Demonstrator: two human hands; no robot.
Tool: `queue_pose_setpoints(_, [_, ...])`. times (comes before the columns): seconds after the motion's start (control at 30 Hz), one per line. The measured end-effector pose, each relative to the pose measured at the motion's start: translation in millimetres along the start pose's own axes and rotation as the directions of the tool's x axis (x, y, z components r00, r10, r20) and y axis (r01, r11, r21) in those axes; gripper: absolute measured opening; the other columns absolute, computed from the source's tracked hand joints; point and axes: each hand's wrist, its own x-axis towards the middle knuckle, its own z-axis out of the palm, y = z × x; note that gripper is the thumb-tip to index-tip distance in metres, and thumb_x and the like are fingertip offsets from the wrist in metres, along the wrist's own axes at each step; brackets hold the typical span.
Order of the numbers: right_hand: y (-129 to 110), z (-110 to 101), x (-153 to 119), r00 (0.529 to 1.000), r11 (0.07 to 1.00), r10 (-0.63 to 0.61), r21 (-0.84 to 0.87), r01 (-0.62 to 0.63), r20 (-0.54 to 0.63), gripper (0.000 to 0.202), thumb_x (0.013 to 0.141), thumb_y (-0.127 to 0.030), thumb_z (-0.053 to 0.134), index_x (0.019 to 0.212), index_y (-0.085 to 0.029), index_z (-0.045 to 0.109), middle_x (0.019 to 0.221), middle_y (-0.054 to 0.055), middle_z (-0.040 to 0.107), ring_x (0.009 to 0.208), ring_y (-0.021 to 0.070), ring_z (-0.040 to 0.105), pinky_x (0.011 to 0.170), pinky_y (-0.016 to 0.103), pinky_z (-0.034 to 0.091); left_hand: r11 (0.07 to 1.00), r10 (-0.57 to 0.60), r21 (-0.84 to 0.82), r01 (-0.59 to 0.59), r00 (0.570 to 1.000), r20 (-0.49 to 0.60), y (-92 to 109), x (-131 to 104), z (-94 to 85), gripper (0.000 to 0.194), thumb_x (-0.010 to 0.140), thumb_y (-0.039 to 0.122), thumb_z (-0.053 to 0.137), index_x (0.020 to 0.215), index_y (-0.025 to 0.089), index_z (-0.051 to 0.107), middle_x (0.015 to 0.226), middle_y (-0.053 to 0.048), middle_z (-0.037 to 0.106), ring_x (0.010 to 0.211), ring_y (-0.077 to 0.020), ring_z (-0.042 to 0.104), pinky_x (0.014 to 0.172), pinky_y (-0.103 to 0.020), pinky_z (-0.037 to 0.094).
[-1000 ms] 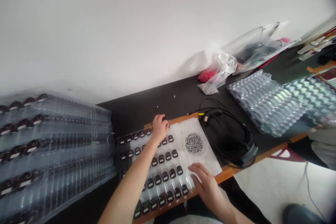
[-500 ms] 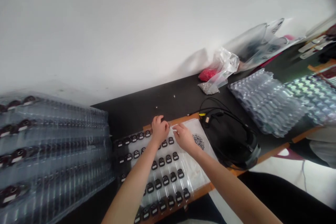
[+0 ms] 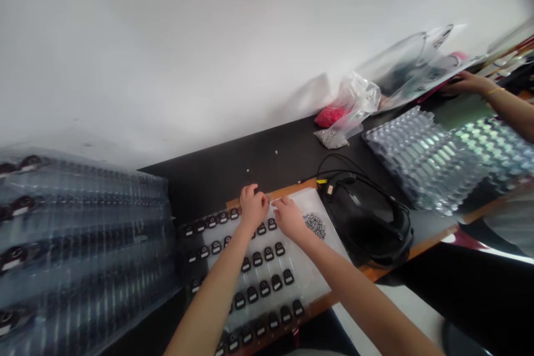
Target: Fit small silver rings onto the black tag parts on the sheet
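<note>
At the far edge of a see-through plastic tray (image 3: 233, 233), my left hand (image 3: 253, 207) is closed, its thumb and fingers pinched round something too small to make out. My right hand (image 3: 290, 218) is close beside it on the right, fingertips pinched together and nearly touching the left ones. What it grips is likewise hidden. Rows of small black parts (image 3: 264, 288) with pale labels sit in the tray below my hands. A pile of tiny silvery pieces (image 3: 314, 226) lies on a white sheet (image 3: 321, 267) by my right wrist.
Stacked plastic trays (image 3: 92, 256) holding dark parts stand at left. A black headset-like object (image 3: 369, 217) with cables lies right of the sheet. Behind it are a bag of small pieces (image 3: 331, 138) and a red bag (image 3: 329, 117). Farther right, a co-worker's hand (image 3: 471, 84) reaches over ridged trays (image 3: 421, 156).
My right hand has shifted slightly left, closer to my left hand, which stays nearly in place. A co-worker's arm has come into view at the right.
</note>
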Motion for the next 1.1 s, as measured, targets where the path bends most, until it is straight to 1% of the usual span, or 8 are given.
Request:
queue_pose_setpoints(0.17, [-2, 1, 7, 0.997, 0.998, 0.057, -0.025, -0.056, 0.044, 0.028, 0.084, -0.017, 0.048, 0.111, -0.018, 0.059, 0.104, 0.010, 0.056, 0.095, 0.0212, 0.051, 0.084, 0.031, 0.039, 0.999, -0.001, -0.047, 0.001, 1.000, -0.012, -1, -1, 1.3, 0.013, 0.072, 0.015, 0.054, 0.061, 0.019, 0.062, 0.109, -0.010, 0.051, 0.107, -0.0284, 0.042, 0.092, -0.045, 0.038])
queue_pose_setpoints(0.3, [-5, 1, 10, 0.997, 0.998, 0.058, -0.036, -0.057, 0.046, 0.029, 0.084, -0.017, 0.048, 0.111, -0.019, 0.059, 0.104, 0.009, 0.057, 0.096, 0.0211, 0.050, 0.086, 0.030, 0.039, 0.999, 0.006, -0.053, -0.008, 1.000, -0.025, -3, -2, 4.2, 0.013, 0.072, 0.016, 0.054, 0.063, 0.019, 0.062, 0.108, -0.011, 0.051, 0.105, -0.0278, 0.043, 0.091, -0.044, 0.039])
queue_pose_setpoints(0.43, [-7, 3, 8, 0.998, 0.995, 0.044, -0.089, -0.041, 0.039, 0.030, 0.085, -0.016, 0.046, 0.112, -0.019, 0.058, 0.103, 0.010, 0.056, 0.096, 0.0223, 0.049, 0.084, 0.032, 0.038, 0.999, -0.002, -0.039, 0.001, 0.999, -0.039, -5, -1, 7.2, 0.012, 0.072, 0.016, 0.055, 0.062, 0.018, 0.062, 0.109, -0.012, 0.051, 0.105, -0.0283, 0.043, 0.091, -0.044, 0.039])
queue_pose_setpoints(0.7, [-7, 5, 5, 0.999, 0.993, 0.009, -0.121, -0.002, 0.050, 0.042, 0.085, -0.015, 0.045, 0.127, -0.018, 0.048, 0.105, 0.012, 0.055, 0.097, 0.0236, 0.046, 0.085, 0.034, 0.036, 0.997, -0.005, -0.081, 0.004, 1.000, -0.004, -9, -1, 7.2, 0.013, 0.073, 0.017, 0.055, 0.065, 0.018, 0.065, 0.111, -0.012, 0.050, 0.108, -0.0282, 0.042, 0.095, -0.045, 0.036])
queue_pose_setpoints(0.87, [-8, 5, 6, 0.997, 0.991, 0.016, -0.133, -0.007, 0.071, 0.038, 0.084, -0.015, 0.046, 0.121, -0.017, 0.052, 0.105, 0.013, 0.055, 0.099, 0.0238, 0.046, 0.086, 0.034, 0.035, 0.994, -0.018, -0.109, 0.022, 0.999, 0.041, -12, 0, 7.2, 0.012, 0.073, 0.015, 0.056, 0.067, 0.019, 0.066, 0.115, -0.010, 0.050, 0.109, -0.0283, 0.040, 0.095, -0.046, 0.036])
queue_pose_setpoints(1.1, [-9, 3, 5, 0.996, 0.991, 0.041, -0.128, -0.031, 0.080, 0.042, 0.085, -0.016, 0.045, 0.127, -0.019, 0.047, 0.106, 0.012, 0.054, 0.098, 0.0235, 0.046, 0.085, 0.033, 0.037, 0.989, -0.006, -0.148, 0.013, 0.999, 0.048, -15, -1, 6.5, 0.015, 0.074, 0.012, 0.053, 0.070, 0.020, 0.065, 0.112, -0.009, 0.052, 0.107, -0.0271, 0.042, 0.095, -0.047, 0.036])
